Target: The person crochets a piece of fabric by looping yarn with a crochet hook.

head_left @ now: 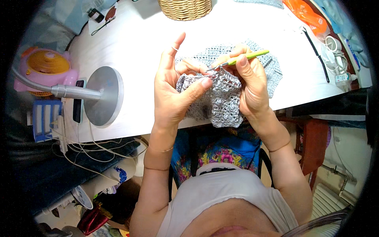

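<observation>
White surface (136,43); lamp (104,94) left, basket (184,10) far side. Grey crochet (226,103) at near edge, left grip (170,87) pinching it, right grip (254,83) closed on green hook (254,55), wide gap to basket

No readable lettering or numbers (any print too small).

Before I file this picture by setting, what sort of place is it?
Probably a room in a home: grey crochet work and a green-handled hook at a white table, with what looks like a radiator at lower right.
</observation>
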A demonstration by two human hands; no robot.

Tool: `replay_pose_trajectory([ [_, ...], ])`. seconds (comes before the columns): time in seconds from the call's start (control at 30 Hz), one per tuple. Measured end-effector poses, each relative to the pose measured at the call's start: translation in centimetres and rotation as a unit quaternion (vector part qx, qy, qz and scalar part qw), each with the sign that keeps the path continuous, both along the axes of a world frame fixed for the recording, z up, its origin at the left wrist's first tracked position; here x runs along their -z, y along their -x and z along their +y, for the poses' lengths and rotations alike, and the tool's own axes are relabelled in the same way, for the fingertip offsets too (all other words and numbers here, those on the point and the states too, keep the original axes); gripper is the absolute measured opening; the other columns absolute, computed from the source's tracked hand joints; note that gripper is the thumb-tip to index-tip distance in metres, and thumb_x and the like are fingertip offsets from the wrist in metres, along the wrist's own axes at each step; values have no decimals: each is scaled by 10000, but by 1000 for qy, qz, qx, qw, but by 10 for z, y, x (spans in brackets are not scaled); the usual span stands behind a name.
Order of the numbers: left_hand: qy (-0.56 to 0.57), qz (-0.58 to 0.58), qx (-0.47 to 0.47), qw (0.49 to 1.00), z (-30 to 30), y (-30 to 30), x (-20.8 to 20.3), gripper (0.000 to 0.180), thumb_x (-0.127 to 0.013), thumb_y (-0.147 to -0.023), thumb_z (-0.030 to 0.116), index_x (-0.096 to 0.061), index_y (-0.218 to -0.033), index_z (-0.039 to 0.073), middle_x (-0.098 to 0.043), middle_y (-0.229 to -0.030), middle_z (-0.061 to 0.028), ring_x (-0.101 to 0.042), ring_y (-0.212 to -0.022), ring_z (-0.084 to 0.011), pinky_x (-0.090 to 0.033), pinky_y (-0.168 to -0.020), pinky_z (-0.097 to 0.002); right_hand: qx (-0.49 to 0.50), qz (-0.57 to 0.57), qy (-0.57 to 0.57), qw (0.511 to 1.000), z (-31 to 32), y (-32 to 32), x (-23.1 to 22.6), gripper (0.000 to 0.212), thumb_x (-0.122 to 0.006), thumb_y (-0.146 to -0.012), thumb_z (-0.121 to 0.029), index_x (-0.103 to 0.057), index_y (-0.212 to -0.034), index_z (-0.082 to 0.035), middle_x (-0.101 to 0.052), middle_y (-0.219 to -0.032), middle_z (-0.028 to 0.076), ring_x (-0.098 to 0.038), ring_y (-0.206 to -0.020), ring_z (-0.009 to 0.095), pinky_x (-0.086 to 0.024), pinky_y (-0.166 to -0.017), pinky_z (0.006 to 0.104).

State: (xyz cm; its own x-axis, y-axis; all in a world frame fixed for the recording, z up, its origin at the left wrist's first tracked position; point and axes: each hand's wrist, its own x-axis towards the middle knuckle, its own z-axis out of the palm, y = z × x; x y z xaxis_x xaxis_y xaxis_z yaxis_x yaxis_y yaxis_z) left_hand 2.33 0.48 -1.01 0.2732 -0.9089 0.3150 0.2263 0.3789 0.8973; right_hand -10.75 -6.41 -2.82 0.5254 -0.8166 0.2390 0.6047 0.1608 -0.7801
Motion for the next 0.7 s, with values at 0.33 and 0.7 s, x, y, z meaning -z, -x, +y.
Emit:
replay_pose_trajectory([
  [0.33, -28, -9, -11, 1000, 3, -4, 7, 750, -625, -686, -21, -205, -1306, -52, -588, -715, -54, -562, -708, -98, -442, -711, -202, 36, 28, 93, 995, 8, -2, -7, 227, -501, -865, -300, -399, -865, -98, -617, -770, 129, -497, -642, 66, -375, -616, 165],
  [0.7, -31, 40, -2, 999, 3, -4, 6, 707, -603, -700, 2, -215, -1288, -63, -568, -700, -50, -526, -669, -80, -417, -680, -184, 80, 53, 117, 989, 8, -1, -7, 265, -447, -878, -372, -388, -872, -114, -614, -760, 123, -452, -610, 63, -360, -593, 175],
])
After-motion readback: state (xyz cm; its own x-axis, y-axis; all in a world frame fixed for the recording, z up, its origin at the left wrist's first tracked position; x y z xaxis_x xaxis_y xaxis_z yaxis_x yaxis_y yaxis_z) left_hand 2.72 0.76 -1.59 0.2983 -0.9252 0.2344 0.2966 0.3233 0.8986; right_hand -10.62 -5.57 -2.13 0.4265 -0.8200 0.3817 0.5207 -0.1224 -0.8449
